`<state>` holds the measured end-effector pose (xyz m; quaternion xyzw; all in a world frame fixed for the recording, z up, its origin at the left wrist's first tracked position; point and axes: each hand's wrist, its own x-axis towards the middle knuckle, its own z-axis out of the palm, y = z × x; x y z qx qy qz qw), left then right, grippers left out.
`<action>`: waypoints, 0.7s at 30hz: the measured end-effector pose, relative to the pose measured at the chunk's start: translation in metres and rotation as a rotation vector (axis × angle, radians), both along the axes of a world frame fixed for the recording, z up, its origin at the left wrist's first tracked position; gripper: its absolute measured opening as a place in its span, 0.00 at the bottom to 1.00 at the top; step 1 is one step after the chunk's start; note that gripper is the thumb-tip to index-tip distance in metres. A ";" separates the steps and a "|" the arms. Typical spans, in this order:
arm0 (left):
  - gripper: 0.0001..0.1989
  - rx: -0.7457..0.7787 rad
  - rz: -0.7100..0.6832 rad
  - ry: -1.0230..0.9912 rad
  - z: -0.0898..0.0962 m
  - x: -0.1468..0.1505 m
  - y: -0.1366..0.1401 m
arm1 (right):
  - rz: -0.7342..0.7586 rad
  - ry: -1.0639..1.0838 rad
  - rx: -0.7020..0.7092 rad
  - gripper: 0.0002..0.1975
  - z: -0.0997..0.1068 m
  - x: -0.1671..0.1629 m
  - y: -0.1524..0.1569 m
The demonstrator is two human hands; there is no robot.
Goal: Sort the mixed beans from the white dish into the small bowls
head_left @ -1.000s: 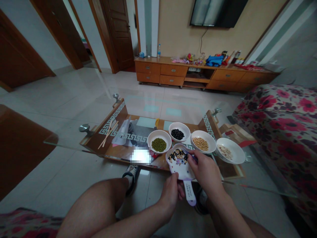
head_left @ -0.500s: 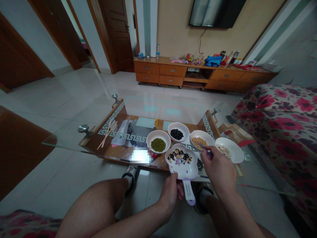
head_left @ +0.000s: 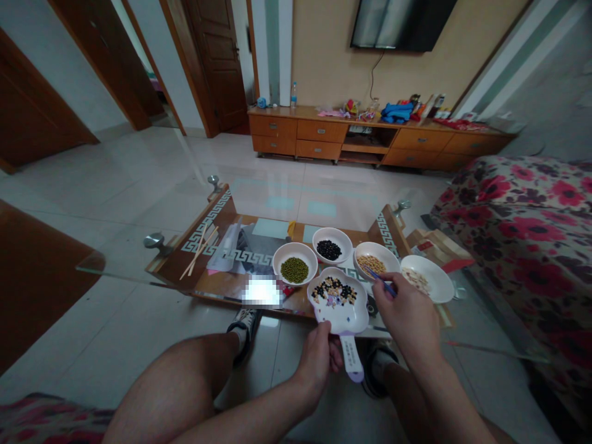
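Note:
My left hand [head_left: 319, 353] is closed on the near-left rim of a white, lobed handled dish [head_left: 345, 320], thumb on top. Its short handle points toward me. Black beans, yellow soybeans and a printed picture show inside the dish. In my right hand [head_left: 409, 311] are thin purple tweezers [head_left: 383, 285], their tips over the bowl of soybeans [head_left: 363, 268]. Left of that bowl stand a bowl of black beans [head_left: 340, 259] and a bowl of green mung beans [head_left: 281, 277]. A bowl with pale pieces [head_left: 441, 283] sits to the right, partly behind my right hand.
Everything stands on a glass-topped table [head_left: 106, 271]. Wooden chopsticks [head_left: 198, 253] lie crossed at its left. A blurred bright patch [head_left: 262, 291] is near the front edge. A paper bag [head_left: 439, 246] is beyond the right bowls. A flowered sofa [head_left: 527, 203] stands at the right.
The tweezers' tips have shifted slightly left over the soybean bowl, with my right hand. The view has moved slightly; my left hand keeps its hold on the dish.

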<state>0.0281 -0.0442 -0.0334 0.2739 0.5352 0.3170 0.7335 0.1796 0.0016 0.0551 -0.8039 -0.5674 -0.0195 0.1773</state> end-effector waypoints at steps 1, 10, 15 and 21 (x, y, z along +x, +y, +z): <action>0.34 -0.001 0.000 -0.001 0.000 0.000 0.000 | 0.026 0.009 -0.008 0.12 -0.001 0.000 0.000; 0.33 0.007 -0.018 -0.010 -0.002 0.000 -0.001 | 0.163 -0.076 -0.246 0.10 -0.004 -0.004 0.001; 0.34 -0.003 -0.008 -0.005 0.000 0.000 -0.001 | 0.227 -0.059 -0.276 0.10 -0.008 -0.009 0.001; 0.33 -0.006 -0.014 0.000 0.000 0.000 0.000 | 0.304 -0.038 -0.254 0.10 -0.014 -0.018 0.002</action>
